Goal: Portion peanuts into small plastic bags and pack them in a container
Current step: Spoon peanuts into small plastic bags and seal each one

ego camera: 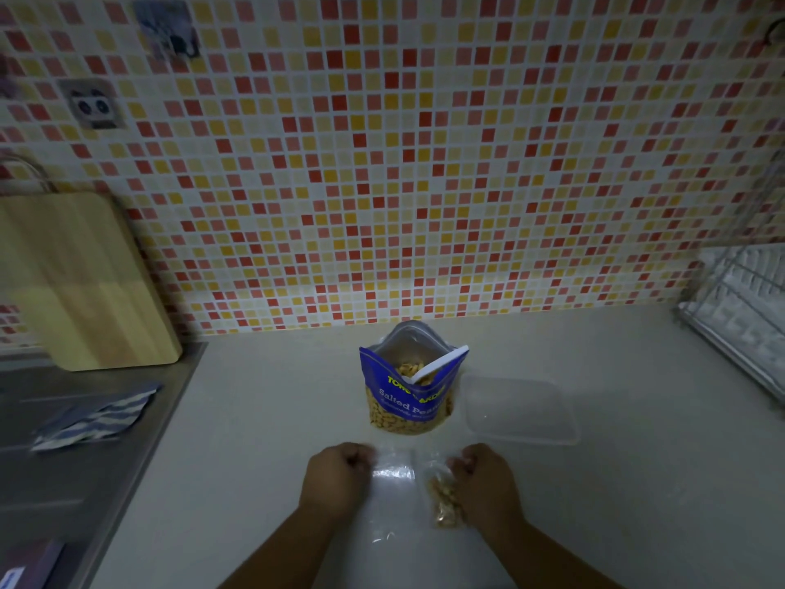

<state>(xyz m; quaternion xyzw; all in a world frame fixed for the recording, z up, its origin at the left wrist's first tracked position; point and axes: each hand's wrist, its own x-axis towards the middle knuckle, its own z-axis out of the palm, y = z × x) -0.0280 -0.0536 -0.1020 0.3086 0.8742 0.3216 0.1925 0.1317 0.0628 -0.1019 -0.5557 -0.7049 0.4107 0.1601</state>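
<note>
A blue "Salted Peanuts" pouch [408,393] stands open on the pale counter, a white spoon [441,362] resting inside it. To its right lies a clear plastic container [520,408]. Nearer me, my left hand [335,478] pinches the edge of an empty clear plastic bag [393,482] that lies flat on the counter. My right hand [484,482] grips a small plastic bag of peanuts [444,499] at its top, the peanuts bunched along the hand's left side.
A wooden cutting board [85,282] leans on the tiled wall at left. A blue striped cloth [95,416] lies on the steel sink surface [63,482]. A wire dish rack [743,316] stands at the right edge.
</note>
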